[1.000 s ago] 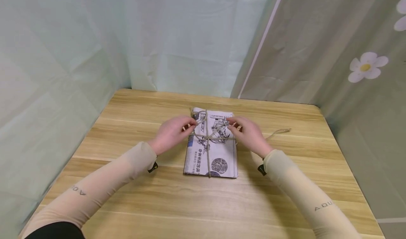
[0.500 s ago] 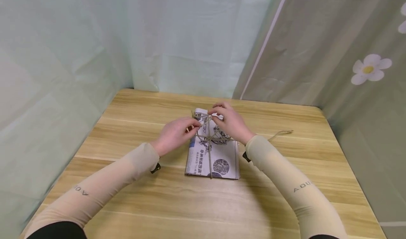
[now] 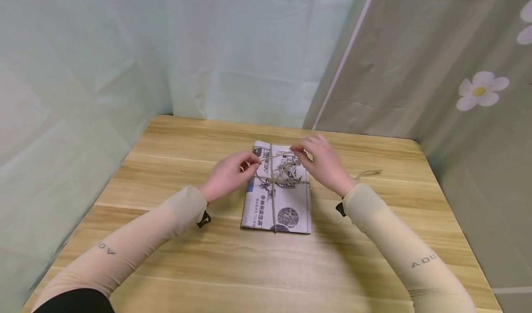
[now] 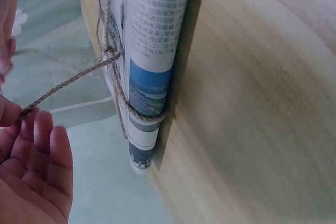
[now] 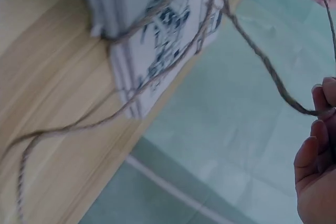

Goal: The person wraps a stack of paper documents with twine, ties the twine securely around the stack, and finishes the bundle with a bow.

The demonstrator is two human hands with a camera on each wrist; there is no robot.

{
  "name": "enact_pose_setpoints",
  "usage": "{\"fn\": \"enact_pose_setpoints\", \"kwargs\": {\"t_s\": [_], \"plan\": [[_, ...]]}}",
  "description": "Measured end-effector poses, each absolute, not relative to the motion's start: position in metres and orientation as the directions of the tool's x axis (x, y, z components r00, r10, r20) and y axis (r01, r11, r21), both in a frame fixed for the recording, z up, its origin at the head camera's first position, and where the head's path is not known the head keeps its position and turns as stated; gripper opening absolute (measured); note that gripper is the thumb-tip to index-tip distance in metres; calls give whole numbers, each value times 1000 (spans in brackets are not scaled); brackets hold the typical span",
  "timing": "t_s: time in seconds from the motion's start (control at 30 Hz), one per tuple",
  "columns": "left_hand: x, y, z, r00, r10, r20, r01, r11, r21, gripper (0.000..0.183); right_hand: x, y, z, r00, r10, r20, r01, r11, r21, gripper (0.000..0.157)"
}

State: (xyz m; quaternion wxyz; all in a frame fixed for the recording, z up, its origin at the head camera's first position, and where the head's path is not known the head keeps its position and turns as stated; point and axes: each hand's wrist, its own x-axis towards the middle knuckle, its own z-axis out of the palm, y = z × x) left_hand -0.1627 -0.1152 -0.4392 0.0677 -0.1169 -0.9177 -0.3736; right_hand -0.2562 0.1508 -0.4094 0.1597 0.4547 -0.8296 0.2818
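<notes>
A folded newspaper bundle point(image 3: 287, 197) lies on the table, bound crosswise with brown twine point(image 3: 273, 207). The strands cross at a knot near the middle of its top. My left hand point(image 3: 232, 172), at the bundle's left side, pinches a strand of twine point(image 4: 63, 83) that rises from the knot. On the upper right, my right hand point(image 3: 323, 163) pinches twine point(image 5: 268, 66) between thumb and fingertips. A length of it stretches between both hands, over the far part of the bundle. Other fingers of the left hand point(image 4: 37, 166) are loosely bent in its wrist view.
A loose twine tail point(image 3: 370, 172) trails onto the wooden table point(image 3: 199, 267) right of the bundle. Pale green curtain point(image 3: 257, 63) hangs behind and to the left; a grey-brown one with white flowers point(image 3: 482, 90) hangs at the right.
My right hand moved left to the far middle of the bundle, then back right, with twine now drawn out between the hands. The left hand stayed nearly in place, still pinching its strand.
</notes>
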Motion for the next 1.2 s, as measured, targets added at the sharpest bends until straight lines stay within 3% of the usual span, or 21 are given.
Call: {"fn": "enact_pose_setpoints", "kwargs": {"t_s": [0.33, 0.5, 0.63, 1.0, 1.2], "plan": [[-167, -120, -442, -998, 60, 19, 44, 447, 894, 23, -247, 201, -424, -613, -628, 480, -788, 530, -313, 22], [-169, -122, -445, -998, 50, -39, -19, 346, 938, 27, -233, 220, -435, -671, -618, 409, -741, 566, -361, 26], [-172, -122, -447, -997, 33, -75, -62, 291, 955, 27, -222, 225, -444, -709, -626, 326, -702, 581, -411, 19], [-179, -112, -451, -996, 54, -72, -54, 276, 960, 33, -208, 218, -475, -617, -762, 196, -777, 552, -303, 19], [-177, -108, -448, -997, 66, -33, -12, 306, 952, 32, -205, 216, -480, -611, -773, 169, -784, 562, -265, 17]]}}
